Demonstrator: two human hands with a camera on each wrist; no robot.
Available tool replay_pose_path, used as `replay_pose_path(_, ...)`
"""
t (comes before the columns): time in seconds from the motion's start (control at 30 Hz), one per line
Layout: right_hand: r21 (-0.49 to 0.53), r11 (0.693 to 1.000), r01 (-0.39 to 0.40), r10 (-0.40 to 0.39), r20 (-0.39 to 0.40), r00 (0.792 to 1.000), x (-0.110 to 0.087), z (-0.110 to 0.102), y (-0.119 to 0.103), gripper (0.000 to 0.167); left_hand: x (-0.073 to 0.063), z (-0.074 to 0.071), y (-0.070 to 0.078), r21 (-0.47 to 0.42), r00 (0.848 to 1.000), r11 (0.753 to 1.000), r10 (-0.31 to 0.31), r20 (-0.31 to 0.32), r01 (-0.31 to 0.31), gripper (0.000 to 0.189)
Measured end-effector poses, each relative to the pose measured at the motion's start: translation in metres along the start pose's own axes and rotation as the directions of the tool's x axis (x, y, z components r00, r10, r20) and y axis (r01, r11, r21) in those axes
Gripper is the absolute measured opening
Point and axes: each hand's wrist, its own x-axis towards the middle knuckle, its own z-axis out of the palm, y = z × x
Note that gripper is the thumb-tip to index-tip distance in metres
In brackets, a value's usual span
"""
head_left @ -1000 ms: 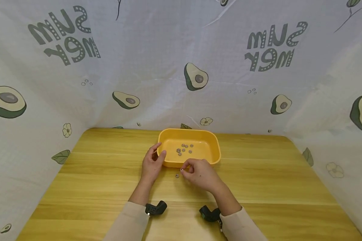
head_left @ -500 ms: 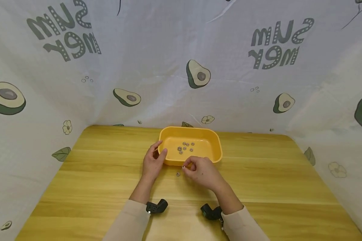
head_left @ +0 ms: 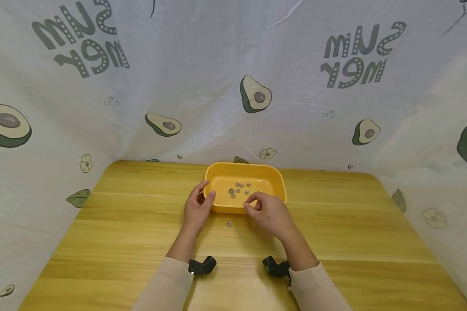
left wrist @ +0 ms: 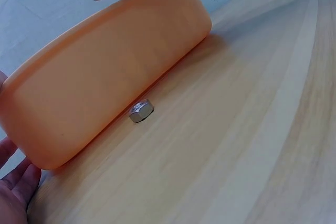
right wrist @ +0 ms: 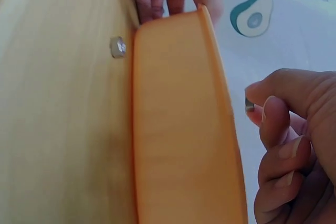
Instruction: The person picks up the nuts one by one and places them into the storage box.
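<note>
A yellow plastic tub [head_left: 226,209] stands on the table with several metal hex nuts [head_left: 231,191] lying on its floor. My left hand [head_left: 196,209] grips the tub's left end, thumb at the near rim and fingers round the side. Between thumb and index finger, my right hand [head_left: 271,216] pinches one small nut [right wrist: 249,103], just above the tub's near rim; the fingers hide most of it. Another loose nut [left wrist: 141,111] lies on the table right by the tub's near wall, seen in all three views.
The wooden table [head_left: 120,233] extends to both sides and toward me. Behind it and at the sides hangs a white cloth [head_left: 202,65] printed with avocados. Black wrist cameras [head_left: 202,265] sit at both sleeves.
My right hand has lifted the nut from near the table in front of the tub, up and to the right, over the near rim. The left hand keeps its hold on the tub.
</note>
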Motion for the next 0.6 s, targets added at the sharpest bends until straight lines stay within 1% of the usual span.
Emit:
replay_pose_path(0.1,-0.008,1.000,-0.009,0.009,-0.003,1.000,0.009,-0.003,0.002,0.017,0.000,0.000,0.001,0.015,1.000,1.000,-0.007,-0.003,0.007,0.046)
replay_pose_path(0.2,-0.036,0.999,-0.001,0.002,0.019,1.000,0.024,-0.004,0.005,0.016,-0.001,-0.001,0.000,0.028,1.000,0.999,-0.015,-0.002,0.015,0.046)
replay_pose_path(0.3,-0.091,0.995,0.030,-0.024,0.072,0.997,0.042,-0.004,0.008,0.014,-0.001,-0.002,-0.001,0.028,1.000,1.000,-0.014,0.000,0.013,0.047)
replay_pose_path(0.43,-0.165,0.982,0.089,-0.064,0.151,0.987,0.064,-0.002,0.011,0.014,-0.002,-0.002,0.000,0.011,1.000,1.000,-0.006,0.007,0.006,0.049)
replay_pose_path(0.53,-0.181,0.978,0.106,-0.069,0.196,0.978,0.076,-0.001,0.012,0.013,-0.001,-0.002,0.000,0.002,1.000,1.000,-0.008,0.008,0.008,0.049)
replay_pose_path(0.6,-0.173,0.979,0.110,-0.070,0.221,0.973,0.083,0.001,0.013,0.012,0.000,-0.002,0.000,-0.002,1.000,1.000,-0.005,0.009,0.005,0.049)
